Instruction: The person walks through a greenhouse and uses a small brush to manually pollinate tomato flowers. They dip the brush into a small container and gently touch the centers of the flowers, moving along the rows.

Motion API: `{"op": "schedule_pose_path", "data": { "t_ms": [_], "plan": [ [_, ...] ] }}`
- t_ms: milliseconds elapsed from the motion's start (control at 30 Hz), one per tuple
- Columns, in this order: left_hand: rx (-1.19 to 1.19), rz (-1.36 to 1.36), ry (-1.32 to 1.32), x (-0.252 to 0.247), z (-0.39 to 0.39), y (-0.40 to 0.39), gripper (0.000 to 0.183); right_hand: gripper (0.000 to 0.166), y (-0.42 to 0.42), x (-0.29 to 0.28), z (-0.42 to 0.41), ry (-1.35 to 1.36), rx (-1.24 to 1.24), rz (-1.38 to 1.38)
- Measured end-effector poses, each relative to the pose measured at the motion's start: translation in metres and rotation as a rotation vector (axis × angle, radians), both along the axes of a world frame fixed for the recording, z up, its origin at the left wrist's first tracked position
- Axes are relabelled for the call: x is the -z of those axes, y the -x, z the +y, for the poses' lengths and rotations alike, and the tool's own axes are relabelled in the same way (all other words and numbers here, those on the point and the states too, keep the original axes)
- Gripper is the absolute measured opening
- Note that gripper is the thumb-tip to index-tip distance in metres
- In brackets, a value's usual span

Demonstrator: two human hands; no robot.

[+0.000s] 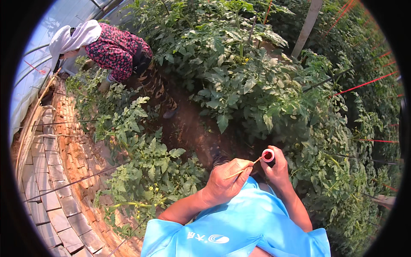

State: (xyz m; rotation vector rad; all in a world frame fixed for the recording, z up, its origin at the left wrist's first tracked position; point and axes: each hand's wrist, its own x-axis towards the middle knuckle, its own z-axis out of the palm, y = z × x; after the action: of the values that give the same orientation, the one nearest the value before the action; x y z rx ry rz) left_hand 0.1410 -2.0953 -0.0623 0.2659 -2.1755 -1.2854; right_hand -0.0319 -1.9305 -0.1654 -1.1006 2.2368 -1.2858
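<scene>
My left hand (227,181) pinches a thin wooden stick (236,174) between thumb and fingers. The stick's far end, tinted reddish, meets the mouth of a small bottle (267,155) with a pale pink rim and red inside. Around that bottle my right hand (278,167) is closed, with the mouth facing up. Below both hands is the light blue garment (237,221) I wear. Leafy tomato plants (160,170) with yellow flowers (153,189) grow to the left of my hands, and denser tomato plants (237,83) stand ahead and to the right.
A person (112,51) in a patterned top and pale head covering bends over plants at the upper left. A brick wall (57,205) curves along the left side. Dark strings and red cords (366,84) cross the plants; a grey post (306,29) leans at the upper right.
</scene>
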Motion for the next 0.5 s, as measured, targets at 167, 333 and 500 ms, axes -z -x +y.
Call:
{"op": "schedule_pose_path", "data": {
  "t_ms": [167,333,500],
  "plan": [
    [-0.033,-0.017,-0.048,-0.004,-0.076,-0.035,0.019,0.055,-0.023,-0.015,-0.08,-0.065,-0.073,0.077],
    [-0.061,-0.024,-0.141,-0.018,-0.129,-0.062,0.018,0.057,-0.034,-0.023,-0.139,-0.098,-0.18,0.114],
    [-0.11,-0.105,-0.234,-0.016,-0.16,-0.082,0.022,0.055,-0.036,-0.025,-0.198,-0.095,-0.28,0.106]
  ]
}}
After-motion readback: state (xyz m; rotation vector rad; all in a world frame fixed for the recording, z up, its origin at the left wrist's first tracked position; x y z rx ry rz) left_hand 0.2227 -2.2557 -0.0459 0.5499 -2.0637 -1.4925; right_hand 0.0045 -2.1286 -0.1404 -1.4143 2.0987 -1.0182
